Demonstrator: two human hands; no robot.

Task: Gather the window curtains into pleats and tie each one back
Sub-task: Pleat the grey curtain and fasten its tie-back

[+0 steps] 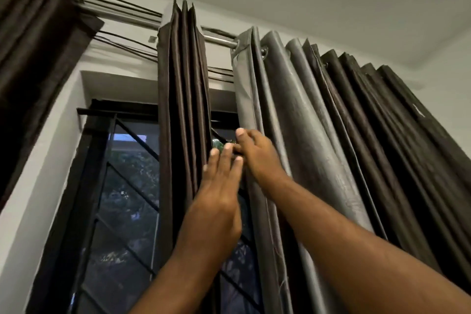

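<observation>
The right curtain [318, 135], the widest panel in view, hangs on the far side of the window [122, 186]. Its folds are broad, uneven and spread well apart along the rod [219, 39], with the pale lining turned outward near its leading edge; it is judged not yet pleated. The left curtain [33, 46] is bunched at the upper left corner, drawn clear of the glass, but only its upper part shows. The middle curtain [183, 109] hangs as a narrow column of tight, even folds and appears properly gathered. No tie-back, cord or hook shows on any panel, and the lower lengths where a tie would sit are out of view, so whether any curtain is tied cannot be told. The right hand [257, 153] is at the leading edge of the right curtain, thumb raised and fingers curled round that edge in a grip. The left hand [219, 186] is raised in the gap between the middle and right curtains, its fingers [216, 160] straight, close together and holding nothing; whether they touch the middle curtain cannot be told. Assessment: gathering is partly done, with the right curtain now in hand for pleating and its tie-back outstanding.
</observation>
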